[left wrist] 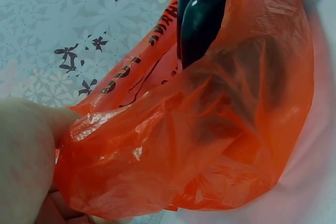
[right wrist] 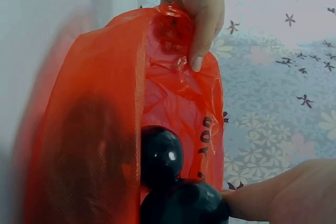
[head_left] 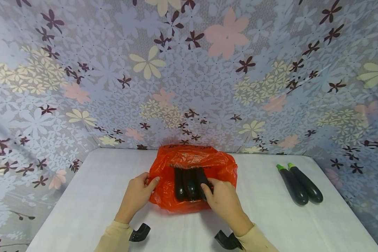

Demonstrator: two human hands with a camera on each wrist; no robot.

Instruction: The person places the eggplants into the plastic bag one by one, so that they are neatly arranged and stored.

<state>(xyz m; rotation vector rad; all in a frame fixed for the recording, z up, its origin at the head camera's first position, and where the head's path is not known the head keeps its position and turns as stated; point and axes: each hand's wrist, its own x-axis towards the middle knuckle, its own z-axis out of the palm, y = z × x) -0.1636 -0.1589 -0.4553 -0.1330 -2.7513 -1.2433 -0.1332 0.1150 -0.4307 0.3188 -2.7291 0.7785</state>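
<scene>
Gripping a crinkled red plastic bag (head_left: 163, 192) of long, glossy, near-black eggplants (head_left: 190, 185)

Pinches the bag's edge at nine o'clock with the fingers of the left hand (head_left: 140, 193). Holds the three-o'clock eggplant (head_left: 200, 176), of three side by side in the bag's mouth, with the fingers of the right hand (head_left: 224, 200) narrow around it. Has the bag resting near twelve o'clock on the white tabletop (head_left: 255, 185), before a flower-patterned backdrop (head_left: 208, 87). Lying at three o'clock from the bag: loose pair of green-stemmed eggplants (head_left: 292, 185).

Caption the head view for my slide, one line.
Left hand pinches a red bag, right hand grips an eggplant inside it; two more eggplants lie on the table.
</scene>
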